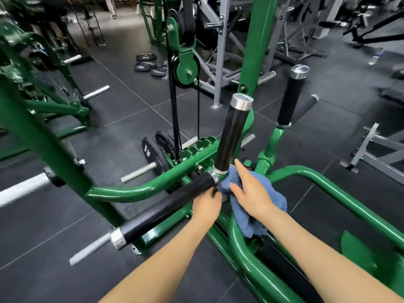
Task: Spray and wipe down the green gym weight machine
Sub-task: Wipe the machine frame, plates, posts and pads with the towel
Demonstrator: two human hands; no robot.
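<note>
The green weight machine (140, 189) fills the middle of the head view, with two black grip handles meeting at a chrome joint. A blue cloth (244, 217) is bunched at that joint. My right hand (249, 191) presses flat on the cloth, fingers spread and pointing up-left. My left hand (206, 204) is curled around the inner end of the lower black handle (166, 213), right beside the cloth. The upright black handle (231, 136) rises just behind both hands. No spray bottle is visible.
Black weight plates (153, 154) hang on the machine's pegs, and loose plates (145, 62) lie on the rubber floor behind. A second green machine (32, 101) stands at left. Grey racks (218, 62) and a grey bench frame (376, 147) stand behind and right.
</note>
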